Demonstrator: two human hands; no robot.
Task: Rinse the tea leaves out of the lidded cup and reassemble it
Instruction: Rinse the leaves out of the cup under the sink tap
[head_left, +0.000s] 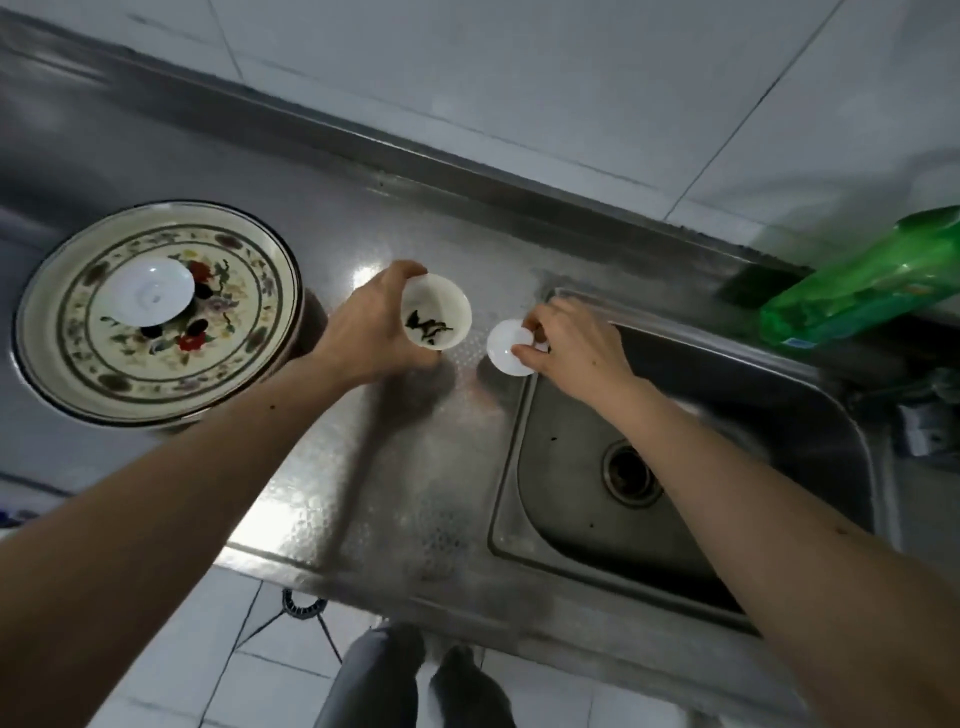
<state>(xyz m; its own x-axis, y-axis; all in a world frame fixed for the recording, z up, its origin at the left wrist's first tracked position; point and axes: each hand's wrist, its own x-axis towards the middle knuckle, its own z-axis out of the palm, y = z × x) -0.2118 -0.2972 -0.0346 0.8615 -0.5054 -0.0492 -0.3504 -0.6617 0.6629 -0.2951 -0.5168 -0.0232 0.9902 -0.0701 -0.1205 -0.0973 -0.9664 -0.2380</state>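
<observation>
My left hand (371, 332) grips a white cup (439, 296) above the steel counter, its mouth tilted toward me. Dark wet tea leaves (428, 327) cling inside near the bottom. My right hand (574, 345) pinches the small white lid (506, 351) by its knob, just right of the cup and at the left rim of the sink (519, 415). A white saucer (150, 293) rests on a floral tray (93, 364) at the left of the counter.
The sink basin has a round drain (631, 475). A green bottle (862, 283) and a dark sponge (753, 286) lie behind the sink at the right. A tiled wall runs along the back. My feet stand on the tiled floor below.
</observation>
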